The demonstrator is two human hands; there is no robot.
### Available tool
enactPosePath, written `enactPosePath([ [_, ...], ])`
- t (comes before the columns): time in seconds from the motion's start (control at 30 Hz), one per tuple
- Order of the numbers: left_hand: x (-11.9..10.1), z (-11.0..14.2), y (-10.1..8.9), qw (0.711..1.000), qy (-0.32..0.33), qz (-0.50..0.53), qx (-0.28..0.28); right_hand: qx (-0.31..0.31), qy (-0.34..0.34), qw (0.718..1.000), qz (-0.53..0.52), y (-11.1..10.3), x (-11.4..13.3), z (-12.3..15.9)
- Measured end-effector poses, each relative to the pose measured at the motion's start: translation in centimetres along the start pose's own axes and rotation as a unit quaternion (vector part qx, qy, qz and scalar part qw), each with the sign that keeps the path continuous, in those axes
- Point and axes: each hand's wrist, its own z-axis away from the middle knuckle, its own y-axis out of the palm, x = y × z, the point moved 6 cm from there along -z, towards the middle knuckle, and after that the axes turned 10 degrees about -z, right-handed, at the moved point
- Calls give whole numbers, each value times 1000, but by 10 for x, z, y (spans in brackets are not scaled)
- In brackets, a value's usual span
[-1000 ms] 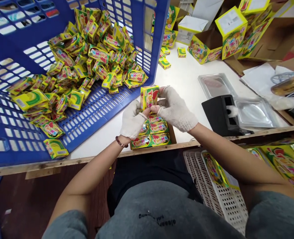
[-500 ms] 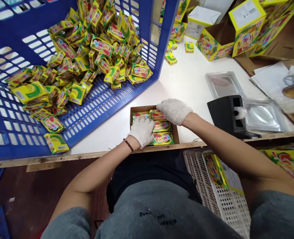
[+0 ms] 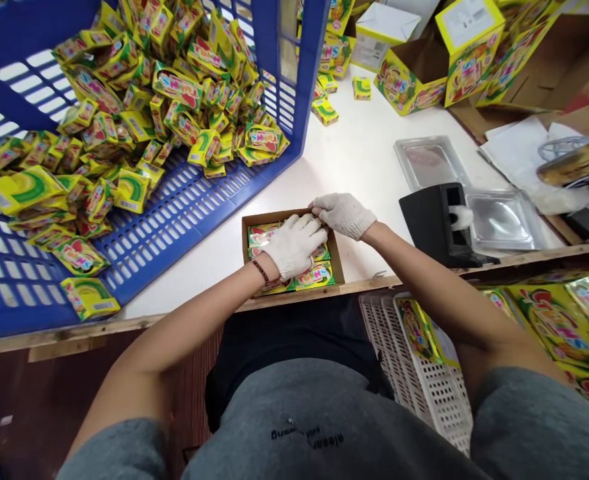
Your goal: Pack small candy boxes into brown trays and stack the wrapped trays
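White-gloved left hand (image 3: 294, 247) lies open, palm down, on yellow printed packets (image 3: 315, 275); beaded bracelet (image 3: 261, 272) at that wrist. White-gloved right hand (image 3: 343, 215) sits at the far rim, fingers bunched and meeting the left fingertips; any pinched item cannot be told. Packets lie flat in a shallow cardboard tray (image 3: 335, 261), faces up, long axes running roughly left to right, partly covered by the left hand. Tray sits on a white table (image 3: 369, 153), its long axis parallel to the near table edge and just beside that edge. Open table lies beyond and right of the tray, up to a black holder (image 3: 427, 227) and metal trays (image 3: 427, 160). Blue plastic crate (image 3: 174, 213), tipped on its side and heaped with packets, stands just left of the tray. Loose packets (image 3: 324, 112) and yellow printed cartons (image 3: 412, 77) lie farther off. White lattice crate (image 3: 444, 400) sits below the table edge.
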Motion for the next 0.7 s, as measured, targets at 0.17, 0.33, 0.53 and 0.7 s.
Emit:
enactPosePath([
  [0.17, 0, -11, 23, 999, -32, 0, 44, 1, 6, 1000, -14, 7, -9, -2],
  [0.33, 6, -4, 38, 996, -27, 35, 80, 8, -3, 1000, 5, 7, -5, -4],
  [0.53, -5, 3, 42, 994, -28, 21, 99, -9, 22, 999, 32, 13, -1, 1],
  [0.7, 5, 1, 12, 992, 35, 97, 72, -36, 7, 999, 15, 21, -1, 6],
])
